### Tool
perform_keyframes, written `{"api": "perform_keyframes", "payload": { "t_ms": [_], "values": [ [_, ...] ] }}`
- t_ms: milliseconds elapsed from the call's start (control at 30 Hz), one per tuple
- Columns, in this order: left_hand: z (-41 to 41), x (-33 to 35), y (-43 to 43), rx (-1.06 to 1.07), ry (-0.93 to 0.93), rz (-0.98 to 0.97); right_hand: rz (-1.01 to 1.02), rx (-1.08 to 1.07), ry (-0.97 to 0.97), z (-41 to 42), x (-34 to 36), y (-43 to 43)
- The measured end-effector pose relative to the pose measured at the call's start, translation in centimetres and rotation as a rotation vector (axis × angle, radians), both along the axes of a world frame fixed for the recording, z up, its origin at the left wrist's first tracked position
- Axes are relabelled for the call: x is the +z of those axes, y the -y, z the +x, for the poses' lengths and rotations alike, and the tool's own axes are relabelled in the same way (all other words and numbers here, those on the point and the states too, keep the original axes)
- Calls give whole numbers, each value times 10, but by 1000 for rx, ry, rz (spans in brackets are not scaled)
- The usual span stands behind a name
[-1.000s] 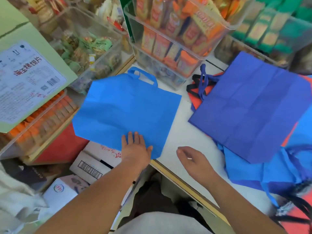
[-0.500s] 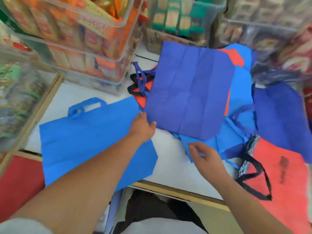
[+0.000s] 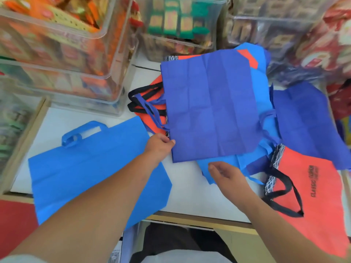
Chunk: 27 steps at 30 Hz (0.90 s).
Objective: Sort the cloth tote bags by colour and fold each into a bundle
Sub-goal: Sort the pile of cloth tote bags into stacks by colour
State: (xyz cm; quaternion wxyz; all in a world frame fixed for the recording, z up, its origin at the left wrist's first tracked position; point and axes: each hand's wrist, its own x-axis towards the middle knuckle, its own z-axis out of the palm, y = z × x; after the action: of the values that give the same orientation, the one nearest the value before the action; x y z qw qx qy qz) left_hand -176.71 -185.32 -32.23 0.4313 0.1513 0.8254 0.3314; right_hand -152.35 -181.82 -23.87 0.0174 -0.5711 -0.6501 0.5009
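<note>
The left hand (image 3: 159,147) pinches the near left corner of a dark blue bag (image 3: 209,111), which lies flat on top of a mixed pile of light blue and red bags at the middle of the white tabletop (image 3: 190,196). The right hand (image 3: 228,173) is relaxed and open over the pile's near edge, holding nothing. A light blue bag (image 3: 95,168) lies spread out to the left. A red bag (image 3: 313,196) with black handles lies to the right. Clear bins (image 3: 66,54) of packets stand behind.

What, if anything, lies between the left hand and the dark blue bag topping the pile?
Nothing visible. The left hand grips the dark blue bag at its handle-side edge, and nothing lies on top of it.
</note>
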Motion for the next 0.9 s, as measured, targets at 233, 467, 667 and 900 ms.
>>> {"api": "perform_keyframes", "payload": {
  "t_ms": [233,467,667,900],
  "values": [
    [53,-1,3,182,226,78,44,-60,-34,0,-7,5],
    [79,23,6,207,173,140,326,128,43,21,-18,3],
    [78,49,24,315,458,105,597,-31,93,26,-9,9],
    [114,83,15,-15,262,127,706,-51,12,42,36,-27]
  ]
}}
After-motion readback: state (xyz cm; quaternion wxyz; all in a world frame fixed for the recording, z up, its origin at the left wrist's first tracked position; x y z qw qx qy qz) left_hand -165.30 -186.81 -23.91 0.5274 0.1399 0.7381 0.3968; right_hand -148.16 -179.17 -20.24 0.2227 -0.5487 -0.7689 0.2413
